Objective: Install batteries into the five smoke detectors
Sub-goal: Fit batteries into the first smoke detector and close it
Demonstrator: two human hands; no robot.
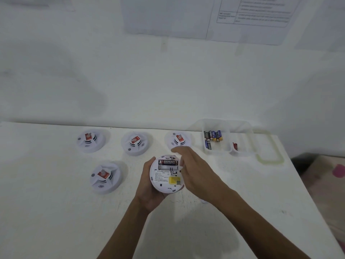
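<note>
While my left hand [149, 186] curls round the upturned detector [164, 181] near centre, one battery [169, 162] seated, my right hand [194, 171] hovers beside it, fingers loosely spread, empty; next, I judge, another cell from the far-right tray [240, 124]

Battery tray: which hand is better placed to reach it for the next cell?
Right, likely: the right hand is free and nearer the tray, while the left hand holds the open detector.
</note>
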